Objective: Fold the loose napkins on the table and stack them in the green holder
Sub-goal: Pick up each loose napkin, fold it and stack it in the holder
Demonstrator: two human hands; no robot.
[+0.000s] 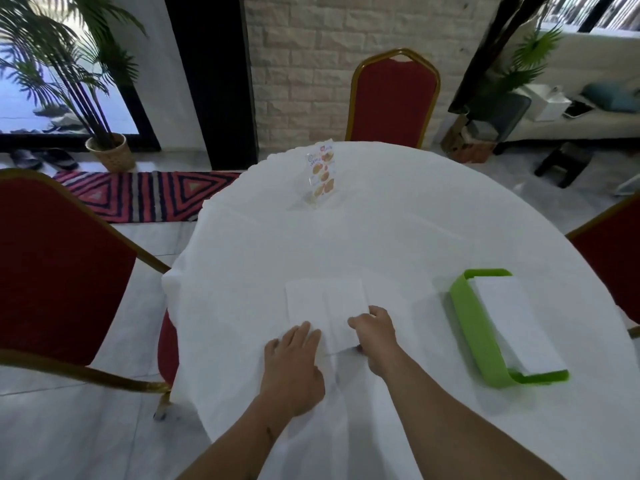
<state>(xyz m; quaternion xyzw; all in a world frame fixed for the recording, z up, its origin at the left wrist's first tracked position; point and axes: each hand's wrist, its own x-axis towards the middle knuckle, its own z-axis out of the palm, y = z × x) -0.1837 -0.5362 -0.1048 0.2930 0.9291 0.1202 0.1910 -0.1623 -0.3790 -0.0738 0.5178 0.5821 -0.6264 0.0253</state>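
Observation:
A white napkin lies spread flat on the white tablecloth in front of me, with a crease down its middle. My left hand rests palm down on its near left corner, fingers together and flat. My right hand pinches the napkin's near right edge between thumb and fingers. The green holder stands to the right, a little apart from my right hand, with a stack of folded white napkins lying in it.
The round table carries a clear stand with a menu card at its far side. Red chairs with gold frames stand at the left, far side and right.

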